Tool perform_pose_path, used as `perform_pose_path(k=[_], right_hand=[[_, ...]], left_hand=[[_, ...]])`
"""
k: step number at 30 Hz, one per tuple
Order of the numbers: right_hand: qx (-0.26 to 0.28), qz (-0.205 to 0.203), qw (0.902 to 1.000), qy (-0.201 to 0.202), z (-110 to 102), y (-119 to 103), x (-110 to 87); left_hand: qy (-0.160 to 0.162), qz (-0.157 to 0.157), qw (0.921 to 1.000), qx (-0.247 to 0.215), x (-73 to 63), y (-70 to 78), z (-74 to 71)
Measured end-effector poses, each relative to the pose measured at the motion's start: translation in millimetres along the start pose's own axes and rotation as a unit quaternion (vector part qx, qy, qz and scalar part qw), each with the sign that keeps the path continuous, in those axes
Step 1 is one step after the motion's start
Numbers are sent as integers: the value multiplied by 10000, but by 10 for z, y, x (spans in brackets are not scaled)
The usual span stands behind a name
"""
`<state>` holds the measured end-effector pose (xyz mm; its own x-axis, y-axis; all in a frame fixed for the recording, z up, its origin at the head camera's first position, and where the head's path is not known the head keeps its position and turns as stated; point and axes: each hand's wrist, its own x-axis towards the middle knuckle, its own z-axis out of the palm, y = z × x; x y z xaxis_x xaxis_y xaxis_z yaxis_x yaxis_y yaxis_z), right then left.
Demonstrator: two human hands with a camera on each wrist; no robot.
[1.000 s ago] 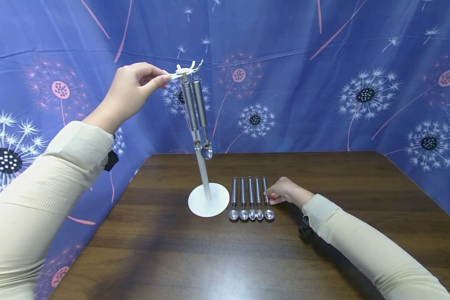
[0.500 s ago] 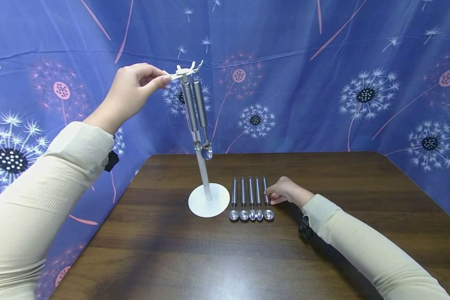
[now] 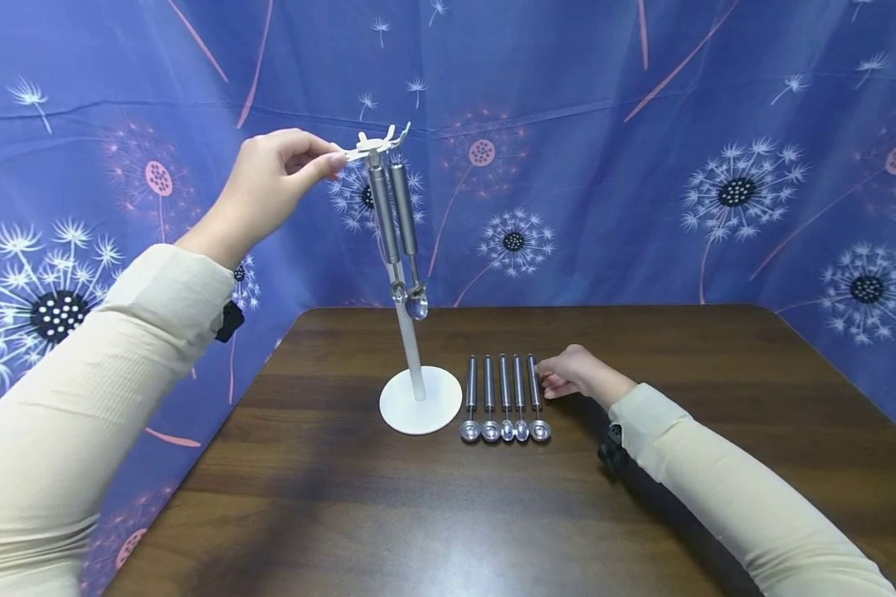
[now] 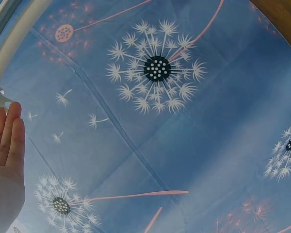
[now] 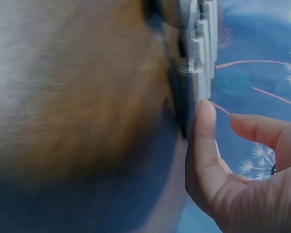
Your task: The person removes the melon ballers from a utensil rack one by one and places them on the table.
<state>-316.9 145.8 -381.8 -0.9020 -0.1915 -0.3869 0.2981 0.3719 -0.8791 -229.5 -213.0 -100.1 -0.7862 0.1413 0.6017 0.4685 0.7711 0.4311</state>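
My left hand (image 3: 272, 174) pinches a hook arm of the white rack (image 3: 406, 340), at its top. Two long-handled metal spoons, one (image 3: 383, 215) in front and another (image 3: 403, 207) beside it, hang from the hooks. Several metal measuring spoons (image 3: 505, 390) lie in a row right of the rack, bowls toward me. My right hand (image 3: 575, 371) is beside the handle of the rightmost measuring spoon (image 3: 540, 429). In the right wrist view, that hand (image 5: 247, 189) has thumb and finger apart, one fingertip close to the handle ends (image 5: 203, 73); contact is unclear.
The rack's round white base (image 3: 436, 414) stands on the brown wooden table (image 3: 418, 514). A blue cloth (image 3: 590, 249) with dandelion prints hangs behind the table and along its left side.
My right hand has slid slightly up along the rightmost measuring spoon's handle and its fingers have come off it. The head view has shifted a little. My left hand still pinches the rack.
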Motion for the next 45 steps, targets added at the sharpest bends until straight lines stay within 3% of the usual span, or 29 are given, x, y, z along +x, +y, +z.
perform_pose_path(k=[7,21,29,39,45], right_hand=[[224,-300,9992,-106,3,-167,-16],[873,-1298,9876,-130,135,-802,-163],[970,-1535,9830,-287,256,-1056,-253],[1700,-2173,9606,-323,478,-1486,-412],[1709,-2728,9454,-499,665,-1706,-549]], left_hand=[[-78,37,10000,41,-8,4,35],[-83,90,9999,60,-12,35,59],[-83,21,9997,220,-9,70,34],[-25,-6,9997,248,22,93,2],[-8,-94,9995,315,9,91,-18]])
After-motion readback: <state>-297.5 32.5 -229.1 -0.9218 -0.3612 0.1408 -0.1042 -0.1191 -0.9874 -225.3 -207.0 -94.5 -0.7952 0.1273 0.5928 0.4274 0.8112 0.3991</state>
